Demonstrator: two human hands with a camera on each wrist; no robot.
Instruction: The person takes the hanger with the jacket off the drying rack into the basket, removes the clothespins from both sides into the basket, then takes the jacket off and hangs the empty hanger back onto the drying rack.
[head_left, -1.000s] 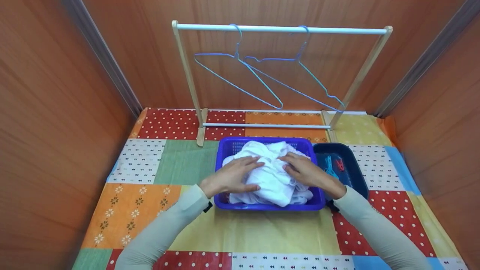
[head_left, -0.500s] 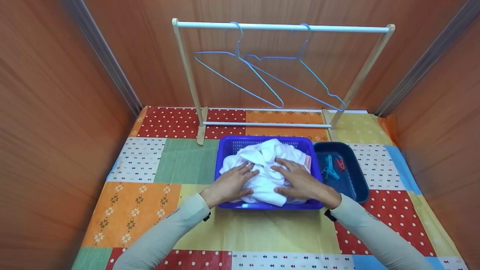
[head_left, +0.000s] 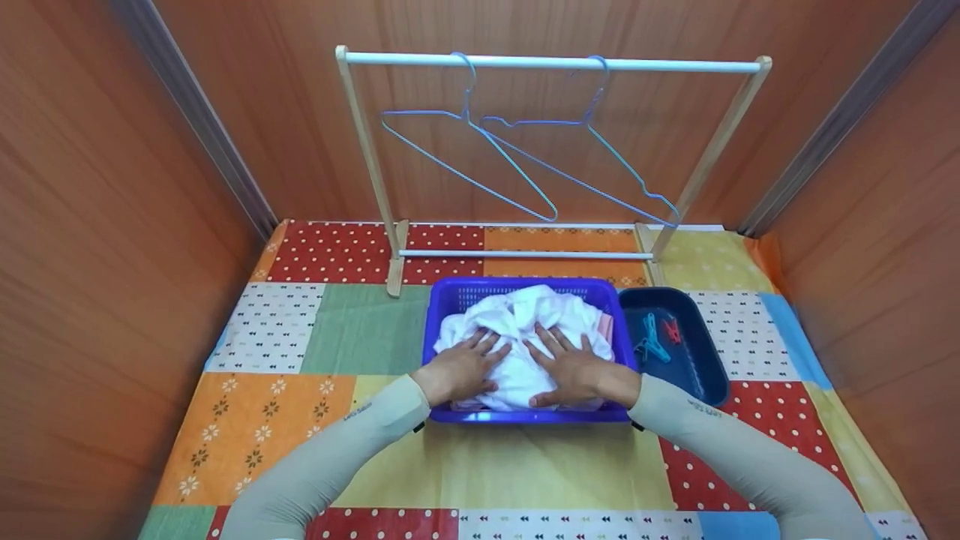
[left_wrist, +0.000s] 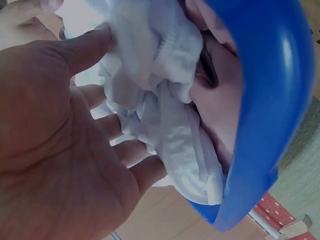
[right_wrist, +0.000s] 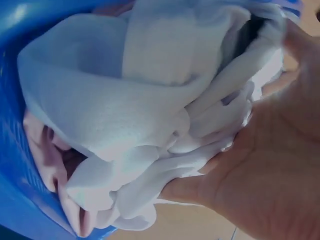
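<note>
A purple plastic basket holds a heap of crumpled white cloth. Pink fabric shows at the right side of the heap and, in the left wrist view, a pinkish cloth lies between the white one and the basket wall. On the left of the heap rests my left hand, fingers spread. My right hand lies on the right part of the cloth with its fingers spread too. In the right wrist view the thumb side touches folds of white cloth. What lies under the heap is hidden.
A dark tray with turquoise clothespins and a red clothespin stands right of the basket. Behind it is a rack with a white top bar, bearing two wire hangers. Wood-look panels enclose three sides of the patchwork cloth.
Both hands have shifted over the white cloth, and the right hand has come down toward the basket's front. The heap has changed shape, and pink fabric has come into sight. The view has shifted slightly.
</note>
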